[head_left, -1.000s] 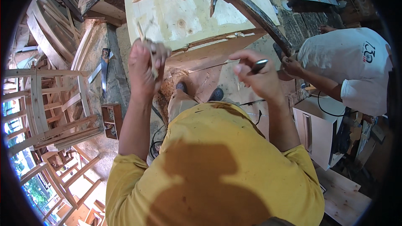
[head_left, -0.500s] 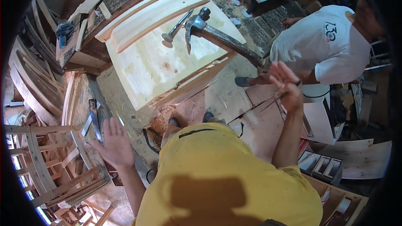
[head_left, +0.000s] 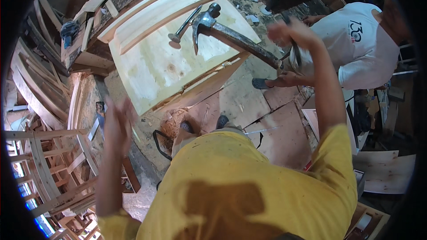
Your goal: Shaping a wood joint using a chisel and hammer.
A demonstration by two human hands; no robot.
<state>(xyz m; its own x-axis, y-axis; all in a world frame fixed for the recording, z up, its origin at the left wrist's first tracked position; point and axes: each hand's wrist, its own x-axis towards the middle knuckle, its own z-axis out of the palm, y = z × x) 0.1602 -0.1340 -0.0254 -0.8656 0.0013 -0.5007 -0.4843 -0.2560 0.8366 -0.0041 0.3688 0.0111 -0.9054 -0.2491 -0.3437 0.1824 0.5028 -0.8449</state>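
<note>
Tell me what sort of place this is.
Most likely a carpentry workshop: a claw hammer lies across a pale wooden panel, bare wooden frames stand at left, and there is sawdust underfoot.

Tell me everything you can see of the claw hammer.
The claw hammer lies on the pale wooden panel, its scuffed grey metal head beside a metal tool. The claw points down the picture; the long, dark, worn handle slants right, past the panel's edge. Whether anything touches its end is unclear.
</note>
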